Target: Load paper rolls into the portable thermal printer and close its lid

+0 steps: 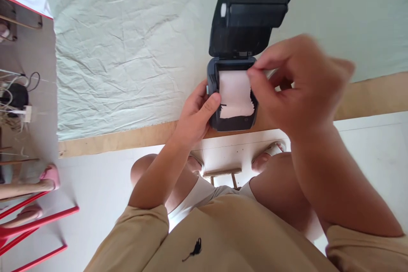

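A small dark label printer [232, 124] sits at the table's near edge, its hinged lid [242, 40] tipped up and away from me. Inside its bay lies white paper [235, 93] with a ragged right edge and a small black mark at the lower left. My left hand [200, 110] grips the printer's left side, thumb over the rim and fingers hidden beneath. At the paper's upper right corner, the thumb and forefinger of my right hand [296, 85] are pinched together on the paper; its back is slightly blurred.
A pale green cloth [127, 51] covers the table, with a bare wooden edge [127, 138] along my side. Red stool legs [41, 221], another person's foot in a pink slipper [51, 176] and tangled cables [14, 93] are at the left.
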Demonstrator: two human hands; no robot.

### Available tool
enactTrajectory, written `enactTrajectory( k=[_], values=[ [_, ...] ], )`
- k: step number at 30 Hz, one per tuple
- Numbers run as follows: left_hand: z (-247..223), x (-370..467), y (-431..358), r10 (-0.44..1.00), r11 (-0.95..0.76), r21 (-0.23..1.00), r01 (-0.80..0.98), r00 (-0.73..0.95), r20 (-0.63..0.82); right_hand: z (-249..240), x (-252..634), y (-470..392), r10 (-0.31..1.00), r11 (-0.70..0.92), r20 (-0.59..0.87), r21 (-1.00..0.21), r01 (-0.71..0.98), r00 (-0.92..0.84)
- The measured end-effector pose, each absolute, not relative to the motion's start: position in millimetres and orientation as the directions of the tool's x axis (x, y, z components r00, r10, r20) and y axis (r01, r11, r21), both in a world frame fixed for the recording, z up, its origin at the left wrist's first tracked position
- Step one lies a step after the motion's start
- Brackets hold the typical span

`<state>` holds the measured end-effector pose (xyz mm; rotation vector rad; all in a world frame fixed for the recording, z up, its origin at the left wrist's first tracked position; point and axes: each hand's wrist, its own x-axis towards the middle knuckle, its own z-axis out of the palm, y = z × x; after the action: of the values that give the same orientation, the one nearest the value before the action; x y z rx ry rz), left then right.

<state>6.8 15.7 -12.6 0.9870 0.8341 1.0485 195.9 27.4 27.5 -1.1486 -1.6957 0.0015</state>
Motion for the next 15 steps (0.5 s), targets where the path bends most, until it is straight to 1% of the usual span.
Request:
enactTrajectory(
  k=[2, 5, 8, 10, 12, 13, 15],
  values=[
    [-16.6, 5.5, 16.7, 0.948, 0.153, 0.946, -0.286, 0.311, -0.059, 27.2, 201.3, 26.3, 0.766, 0.440, 0.636, -0.411, 0.799, -0.094],
    [-21.6, 3.5, 16.5, 0.944, 0.107, 0.964, -0.245, 0.330, -0.021, 28.0, 212.3, 24.3, 0.882, 0.346, 0.441, -0.365, 0.864, -0.167],
    [-20.9, 3.1, 12.2, 0.941, 0.095, 0.969, -0.227, 0.338, -0.014, 32.4, 220.9, 25.2, 0.909, 0.378, 0.311, -0.337, 0.862, -0.277],
    [-18.8, 3.4, 8.0, 0.948, 0.113, 0.968, -0.222, 0.317, -0.038, 38.6, 223.7, 25.6, 0.907, 0.403, 0.273, -0.341, 0.849, -0.321],
    [-17.6, 3.7, 4.7, 0.958, 0.132, 0.968, -0.213, 0.278, -0.070, 46.9, 226.8, 24.3, 0.893, 0.441, 0.283, -0.397, 0.805, -0.350],
    [-17.5, 4.0, 3.9, 0.963, 0.131, 0.969, -0.211, 0.260, -0.074, 50.7, 229.7, 23.4, 0.890, 0.451, 0.287, -0.451, 0.770, -0.353],
    [-17.6, 5.4, 4.1, 0.970, 0.120, 0.970, -0.212, 0.233, -0.069, 54.5, 240.2, 24.1, 0.898, 0.439, 0.311, -0.597, 0.671, -0.311]
  ],
)
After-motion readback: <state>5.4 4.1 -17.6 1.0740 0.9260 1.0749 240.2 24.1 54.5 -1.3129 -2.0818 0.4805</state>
